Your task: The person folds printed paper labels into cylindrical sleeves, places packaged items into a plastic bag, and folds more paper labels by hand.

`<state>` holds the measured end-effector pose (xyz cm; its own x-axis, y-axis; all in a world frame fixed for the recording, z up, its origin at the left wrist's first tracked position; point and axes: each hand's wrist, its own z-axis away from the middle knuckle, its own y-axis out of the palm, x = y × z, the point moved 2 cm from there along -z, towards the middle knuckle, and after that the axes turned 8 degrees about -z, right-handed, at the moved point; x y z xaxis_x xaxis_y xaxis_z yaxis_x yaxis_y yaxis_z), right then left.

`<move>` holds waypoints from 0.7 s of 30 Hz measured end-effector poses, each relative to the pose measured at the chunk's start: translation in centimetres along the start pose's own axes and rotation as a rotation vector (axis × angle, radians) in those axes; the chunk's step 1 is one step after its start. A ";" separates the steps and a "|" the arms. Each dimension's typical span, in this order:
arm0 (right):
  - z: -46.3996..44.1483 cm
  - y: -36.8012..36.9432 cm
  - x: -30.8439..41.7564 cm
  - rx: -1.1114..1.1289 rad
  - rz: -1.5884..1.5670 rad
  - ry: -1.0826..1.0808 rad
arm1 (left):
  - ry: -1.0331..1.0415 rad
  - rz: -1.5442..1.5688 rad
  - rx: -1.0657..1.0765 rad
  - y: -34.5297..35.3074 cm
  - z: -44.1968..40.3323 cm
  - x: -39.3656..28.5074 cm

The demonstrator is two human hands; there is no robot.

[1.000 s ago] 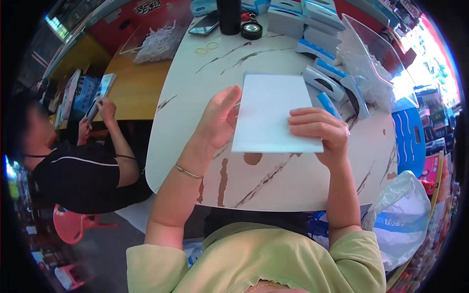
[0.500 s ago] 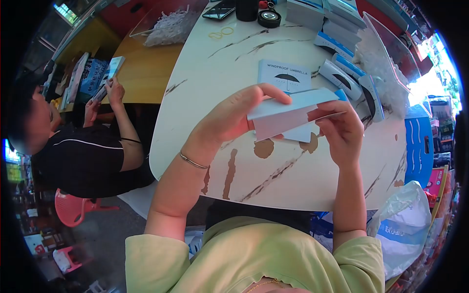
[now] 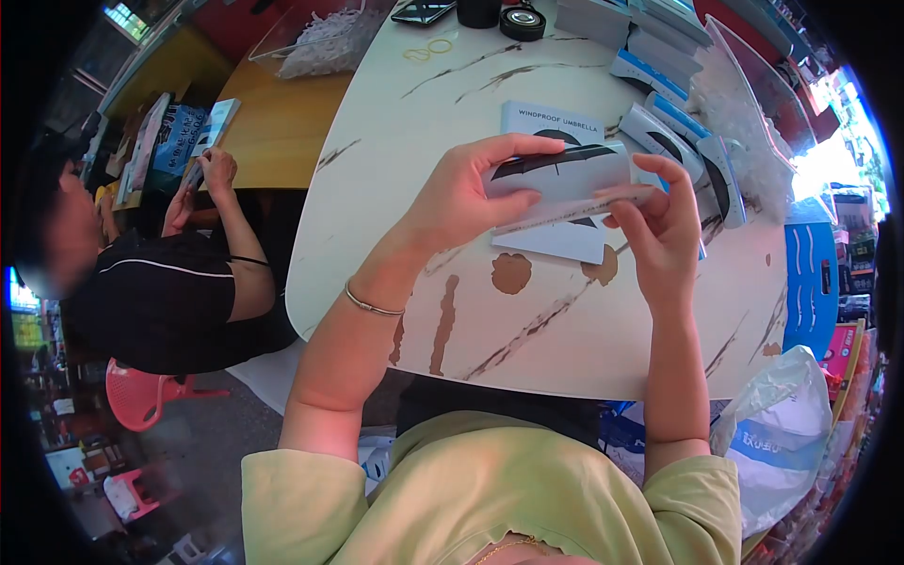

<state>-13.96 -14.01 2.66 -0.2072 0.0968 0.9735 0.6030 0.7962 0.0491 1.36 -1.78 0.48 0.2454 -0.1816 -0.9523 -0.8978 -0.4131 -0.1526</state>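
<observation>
A white cardboard umbrella box [image 3: 589,172], printed with a black umbrella, is held up over the table between my hands. My left hand [image 3: 471,188] grips its left end, fingers along the top and thumb across the front. At the right end, my right hand [image 3: 664,226] pinches the lower edge with thumb and fingertips, its index finger raised above. Just beneath lies flat white packaging [image 3: 551,115] marked "WINDPROOF UMBRELLA", partly hidden by my hands and the box.
Several blue-and-white umbrella boxes [image 3: 659,141] lie at the right beside a clear bin [image 3: 753,85]. Yellow rubber bands [image 3: 428,50], a phone [image 3: 423,11] and a black round object [image 3: 522,23] are at the back. Another person [image 3: 179,292] sits at left, handling packaging.
The box has turned so its printed umbrella face now shows. My left thumb has come round to its front, and my right index finger has lifted.
</observation>
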 end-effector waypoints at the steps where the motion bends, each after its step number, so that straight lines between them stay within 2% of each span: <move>1: -0.1 0.0 -0.1 -0.003 0.000 0.001 | 0.047 -0.048 -0.004 0.0 0.0 0.0; 3: -0.2 -0.1 -0.5 -0.065 -0.026 0.074 | 0.067 -0.046 -0.008 0.3 -0.1 0.0; 8: -0.7 -0.7 -1.2 -0.062 -0.107 0.174 | 0.097 -0.091 0.016 0.6 0.0 0.1; 10: -0.8 -1.1 -1.4 -0.067 -0.151 0.194 | 0.118 -0.008 -0.018 0.7 0.0 0.3; 11: -0.8 -1.3 -1.4 -0.097 -0.179 0.167 | 0.117 -0.008 -0.017 0.5 0.1 0.3; 13: -0.8 -1.5 -1.5 -0.127 -0.208 0.140 | -0.030 0.000 -0.092 -0.2 0.2 0.6; 14: -0.8 -1.6 -1.5 -0.142 -0.205 0.083 | 0.046 -0.125 -0.166 -0.1 0.2 0.3; 17: -0.8 -1.7 -1.5 -0.180 -0.201 0.003 | 0.143 -0.299 -0.183 0.0 0.1 -0.2; 21: -0.9 -1.9 -1.8 -0.191 -0.227 -0.063 | 0.167 -0.307 -0.258 -0.2 0.2 0.1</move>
<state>-14.06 -16.25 1.02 -0.3968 -0.0287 0.9175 0.6691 0.6753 0.3105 1.47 -1.52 0.32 0.5613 -0.1486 -0.8142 -0.6583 -0.6763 -0.3304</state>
